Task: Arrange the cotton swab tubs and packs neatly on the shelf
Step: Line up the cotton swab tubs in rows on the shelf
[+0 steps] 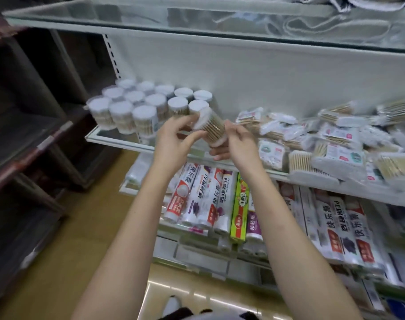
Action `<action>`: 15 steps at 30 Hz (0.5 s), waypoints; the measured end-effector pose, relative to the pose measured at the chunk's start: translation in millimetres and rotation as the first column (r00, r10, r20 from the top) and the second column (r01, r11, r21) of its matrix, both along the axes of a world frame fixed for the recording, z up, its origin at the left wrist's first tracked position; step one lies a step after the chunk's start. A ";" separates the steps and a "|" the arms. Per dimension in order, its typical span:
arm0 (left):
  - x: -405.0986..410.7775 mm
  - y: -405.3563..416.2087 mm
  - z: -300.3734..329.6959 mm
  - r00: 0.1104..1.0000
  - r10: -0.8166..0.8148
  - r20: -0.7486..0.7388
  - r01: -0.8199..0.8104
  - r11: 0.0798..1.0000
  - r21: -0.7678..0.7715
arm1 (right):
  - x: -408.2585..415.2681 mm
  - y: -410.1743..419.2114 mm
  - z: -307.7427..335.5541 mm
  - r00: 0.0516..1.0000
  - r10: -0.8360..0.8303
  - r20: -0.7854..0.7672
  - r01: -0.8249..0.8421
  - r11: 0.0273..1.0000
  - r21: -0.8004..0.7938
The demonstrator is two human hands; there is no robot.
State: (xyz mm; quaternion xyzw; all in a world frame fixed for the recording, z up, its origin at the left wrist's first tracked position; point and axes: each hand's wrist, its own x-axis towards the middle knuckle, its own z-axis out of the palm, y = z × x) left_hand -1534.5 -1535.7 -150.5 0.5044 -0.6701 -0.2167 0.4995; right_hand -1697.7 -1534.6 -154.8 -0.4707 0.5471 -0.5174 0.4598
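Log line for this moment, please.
both hands: left hand, right hand | hold: tilted cotton swab tub | above shelf edge | beside upright tubs

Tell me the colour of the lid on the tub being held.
White, on the tilted tub held by both hands; head view.

1. The clear, glossy plastic cylindrical tub (210, 127) shows pale wooden swab sticks inside.
2. Right of it, crinkly transparent film packs (335, 144) look shiny.
3. Under it, the glass shelf (118, 140) looks smooth, framed in white.
4. Below the shelf, glossy printed wrap rolls (196, 195).
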 end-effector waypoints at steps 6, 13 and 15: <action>26.1 -7.3 -5.2 0.988 0.123 -0.098 -0.120 0.992 0.040 | 22.6 -1.0 -14.5 0.986 0.052 -0.158 -0.069 0.992 -0.107; 36.2 -22.7 -9.0 1.000 0.023 -0.007 -0.023 1.000 -0.011 | 38.2 -4.2 -16.0 0.980 -0.095 -0.172 0.082 0.993 -0.084; 38.4 -28.1 -8.7 0.998 -0.053 -0.014 0.053 0.998 -0.047 | 41.9 -4.4 -13.9 0.982 -0.129 -0.138 0.122 0.991 -0.058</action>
